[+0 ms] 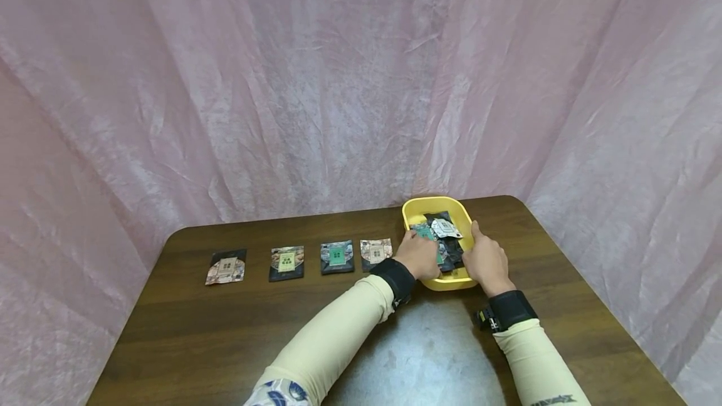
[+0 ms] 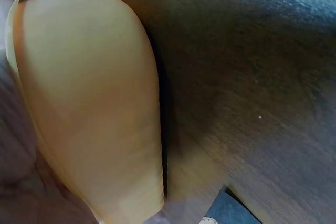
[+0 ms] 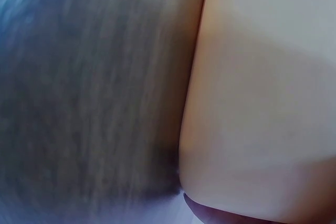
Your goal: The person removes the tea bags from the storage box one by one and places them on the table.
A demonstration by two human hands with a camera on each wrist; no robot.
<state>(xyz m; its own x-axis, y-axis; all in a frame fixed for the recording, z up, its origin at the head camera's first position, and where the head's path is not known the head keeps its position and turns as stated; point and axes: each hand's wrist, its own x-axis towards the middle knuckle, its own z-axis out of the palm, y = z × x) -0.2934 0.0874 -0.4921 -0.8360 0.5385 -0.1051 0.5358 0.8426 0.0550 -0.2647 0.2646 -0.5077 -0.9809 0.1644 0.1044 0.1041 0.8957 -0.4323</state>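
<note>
A yellow plastic tub (image 1: 445, 285) stands at the back right of the table with several small printed packets inside, among them a white-labelled one (image 1: 444, 229). My left hand (image 1: 418, 257) reaches over its left rim, fingers down among the packets beside a teal-labelled packet (image 1: 424, 230). Those fingertips are hidden, and I cannot tell whether they pinch anything. At the right rim, my right hand (image 1: 487, 262) grips the tub, thumb along the edge. The tub's outer wall (image 2: 94, 93) fills much of the left wrist view, and its side (image 3: 262, 103) shows in the right wrist view.
Left of the tub, packets lie in a spaced row on the brown wooden table (image 1: 186, 343): a beige one (image 1: 226, 267), a yellow-green one (image 1: 287, 262), a teal one (image 1: 337, 257) and another beige one (image 1: 375, 252). A pink curtain (image 1: 338, 80) hangs behind the table.
</note>
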